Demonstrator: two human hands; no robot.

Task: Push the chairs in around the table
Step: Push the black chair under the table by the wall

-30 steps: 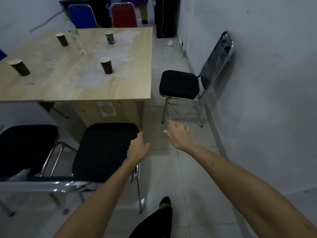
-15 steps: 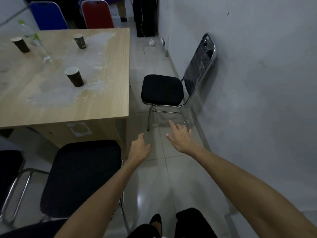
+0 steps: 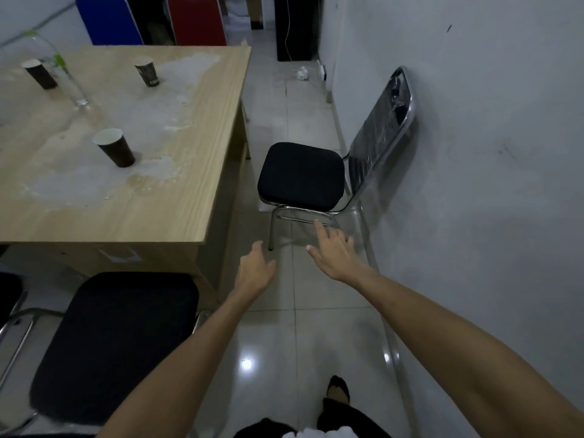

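A black-seated chrome chair (image 3: pixel 301 175) stands against the right wall, apart from the wooden table (image 3: pixel 177 184), its backrest (image 3: pixel 382 128) leaning on the wall. My right hand (image 3: pixel 335 254) reaches toward it with fingers spread, just short of its front leg. My left hand (image 3: pixel 254 270) hangs beside it over the floor, empty, fingers loosely apart. A second black chair seat (image 3: pixel 117 343) sits at the table's near end, by my left forearm. A blue chair (image 3: pixel 109 18) and a red chair (image 3: pixel 196 20) stand at the far end.
Three dark paper cups (image 3: pixel 115 148) and a clear bottle (image 3: pixel 74 86) with a plant stand on the table. A narrow tiled aisle (image 3: pixel 294 99) runs between table and wall. Crumpled paper (image 3: pixel 301 72) lies on the floor far back, near a dark cabinet (image 3: pixel 297 26).
I have stepped forward along the aisle; the wall chair is nearer. Both hands stay stretched ahead, empty, the right one now close to the chair's front leg.
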